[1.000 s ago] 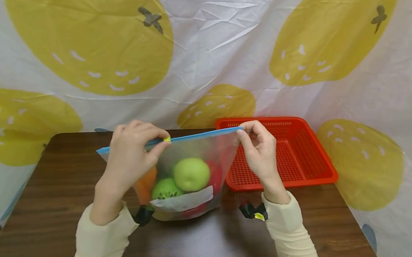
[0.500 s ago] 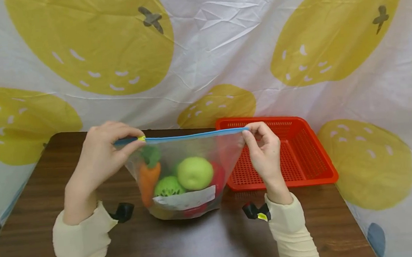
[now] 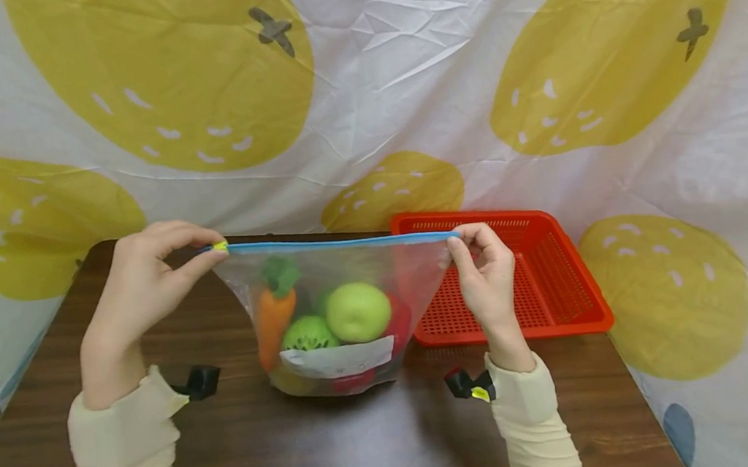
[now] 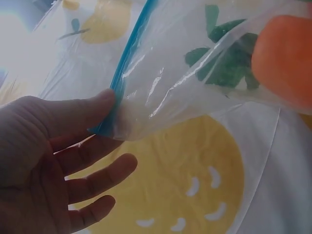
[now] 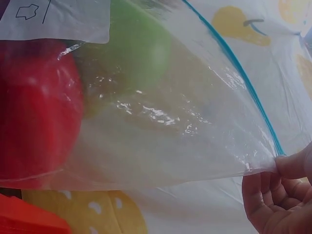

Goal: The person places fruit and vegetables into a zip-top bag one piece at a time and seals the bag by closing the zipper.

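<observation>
A clear slider zip bag [image 3: 343, 265] with a blue zip strip [image 3: 342, 243] along its top stands stretched between both hands. My left hand [image 3: 147, 284] pinches the yellow slider [image 3: 220, 245] at the strip's left end; in the left wrist view its other fingers spread loosely below the blue corner. At the opposite corner my right hand [image 3: 490, 272] pinches the strip's end between thumb and forefinger. Inside the bag show an orange carrot [image 3: 275, 318] with a green top, a green apple [image 3: 357, 312], a kiwi half [image 3: 308, 334] and a red item [image 5: 39, 107], partly behind a white label [image 3: 338, 359].
A red plastic basket [image 3: 590, 293] stands on the brown wooden table [image 3: 339, 456], behind and right of the bag. A white cloth [image 3: 375, 79] printed with yellow fruit hangs at the back. Each wrist wears a small black camera [image 3: 202, 381].
My left hand has moved left along the zip strip with the yellow slider, to the bag's left corner. The right hand has shifted slightly right, and the strip looks straighter.
</observation>
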`<action>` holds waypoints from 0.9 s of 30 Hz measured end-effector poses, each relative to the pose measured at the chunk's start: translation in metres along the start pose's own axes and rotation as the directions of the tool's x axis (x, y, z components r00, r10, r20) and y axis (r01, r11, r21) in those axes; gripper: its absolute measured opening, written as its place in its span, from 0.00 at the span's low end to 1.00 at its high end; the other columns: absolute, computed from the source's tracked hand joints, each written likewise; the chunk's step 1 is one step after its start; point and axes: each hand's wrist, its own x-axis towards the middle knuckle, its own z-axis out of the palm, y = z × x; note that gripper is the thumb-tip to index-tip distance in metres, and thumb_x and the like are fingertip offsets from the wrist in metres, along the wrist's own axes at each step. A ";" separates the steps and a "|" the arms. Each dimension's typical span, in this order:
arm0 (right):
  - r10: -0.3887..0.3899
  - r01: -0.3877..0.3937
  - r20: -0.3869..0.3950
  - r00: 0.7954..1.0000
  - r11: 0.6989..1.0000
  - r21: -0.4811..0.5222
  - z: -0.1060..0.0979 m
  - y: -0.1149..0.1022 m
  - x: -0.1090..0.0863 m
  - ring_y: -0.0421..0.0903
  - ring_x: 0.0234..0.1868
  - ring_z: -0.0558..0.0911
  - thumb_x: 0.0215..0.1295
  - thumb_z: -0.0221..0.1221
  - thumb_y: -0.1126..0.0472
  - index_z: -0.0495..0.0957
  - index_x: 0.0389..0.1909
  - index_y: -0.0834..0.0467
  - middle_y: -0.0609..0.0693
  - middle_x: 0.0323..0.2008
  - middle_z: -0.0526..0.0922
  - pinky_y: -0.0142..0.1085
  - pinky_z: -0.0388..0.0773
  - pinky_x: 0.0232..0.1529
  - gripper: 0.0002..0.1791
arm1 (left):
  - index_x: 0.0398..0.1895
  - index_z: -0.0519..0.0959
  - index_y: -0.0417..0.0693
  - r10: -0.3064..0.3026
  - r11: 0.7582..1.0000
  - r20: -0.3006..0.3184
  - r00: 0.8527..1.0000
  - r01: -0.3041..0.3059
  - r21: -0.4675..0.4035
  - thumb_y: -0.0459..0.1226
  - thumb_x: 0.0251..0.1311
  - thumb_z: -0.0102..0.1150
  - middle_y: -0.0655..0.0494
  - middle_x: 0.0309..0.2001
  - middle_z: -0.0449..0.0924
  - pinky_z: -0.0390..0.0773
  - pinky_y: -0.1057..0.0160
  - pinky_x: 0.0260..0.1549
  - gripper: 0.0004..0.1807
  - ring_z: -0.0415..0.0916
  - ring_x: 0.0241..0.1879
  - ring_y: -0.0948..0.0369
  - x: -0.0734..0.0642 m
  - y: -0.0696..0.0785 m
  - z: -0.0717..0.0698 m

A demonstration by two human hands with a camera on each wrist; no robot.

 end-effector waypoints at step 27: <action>0.094 -0.102 -0.166 0.982 0.994 -0.042 0.018 0.021 0.002 0.38 0.23 0.69 0.65 0.53 0.72 0.70 0.34 0.77 0.47 0.25 0.71 0.27 0.67 0.24 0.08 | 0.33 0.80 0.30 -0.399 0.744 -0.077 0.914 0.273 -0.609 0.19 0.53 0.58 0.65 0.32 0.82 0.76 0.75 0.29 0.06 0.77 0.31 0.68 -0.070 -0.014 0.083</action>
